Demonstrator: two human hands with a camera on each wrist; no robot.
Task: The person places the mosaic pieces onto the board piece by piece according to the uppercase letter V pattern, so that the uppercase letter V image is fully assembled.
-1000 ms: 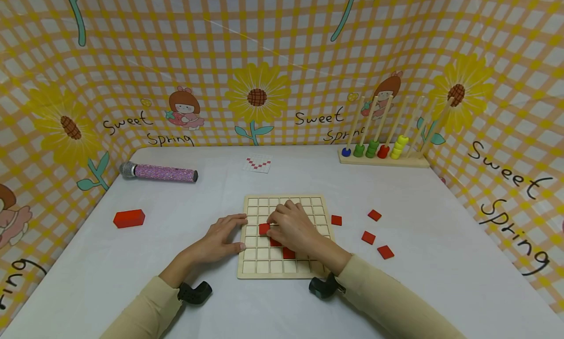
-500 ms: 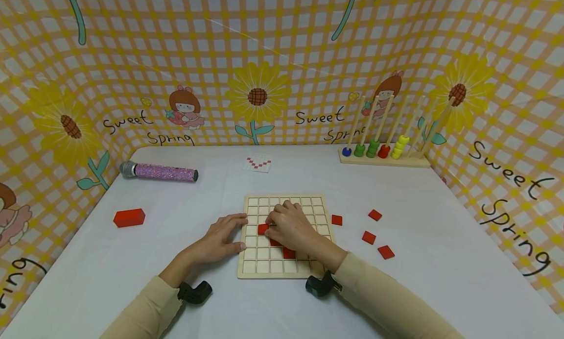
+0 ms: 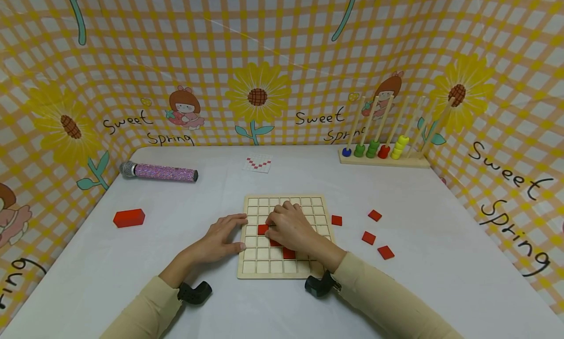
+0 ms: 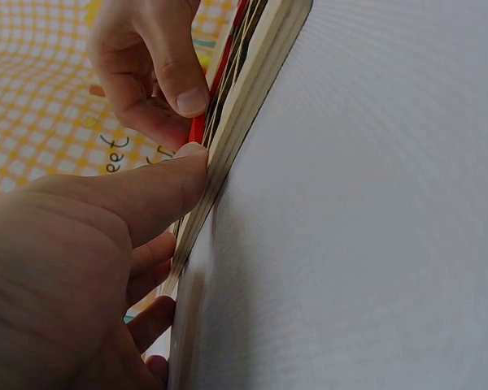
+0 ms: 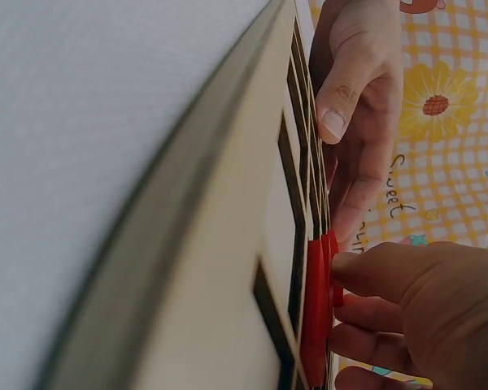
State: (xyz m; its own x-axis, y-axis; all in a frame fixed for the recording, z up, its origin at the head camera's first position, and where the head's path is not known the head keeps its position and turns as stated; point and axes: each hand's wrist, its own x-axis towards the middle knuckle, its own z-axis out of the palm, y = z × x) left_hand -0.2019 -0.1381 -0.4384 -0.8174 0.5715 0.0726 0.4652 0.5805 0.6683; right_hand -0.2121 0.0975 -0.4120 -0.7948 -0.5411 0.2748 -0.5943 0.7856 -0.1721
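Observation:
A square wooden grid board (image 3: 257, 267) lies in the middle of the table, with red square tiles in a diagonal line of its cells. My right hand (image 3: 292, 229) is over the board, thumb and fingertips pinching the red tile (image 3: 263, 229) at the left end of that line. Another red tile (image 3: 289, 253) sits in a cell nearer me, and a further one shows partly under the thumb. At the board's left edge rests my left hand (image 3: 219, 238), fingers extended, thumb touching the rim. The right wrist view shows the right thumb against red tiles (image 5: 315, 317).
Several loose red tiles (image 3: 368, 237) lie right of the board. Behind it is a pattern card (image 3: 257, 163) with red squares. A glittery microphone (image 3: 165, 173) and red block (image 3: 129, 218) are at left; a peg abacus (image 3: 383, 160) stands at back right.
The right hand has shifted slightly left, and the tile at its fingertips now lies flatter in its cell. The left hand has stayed at the board's edge.

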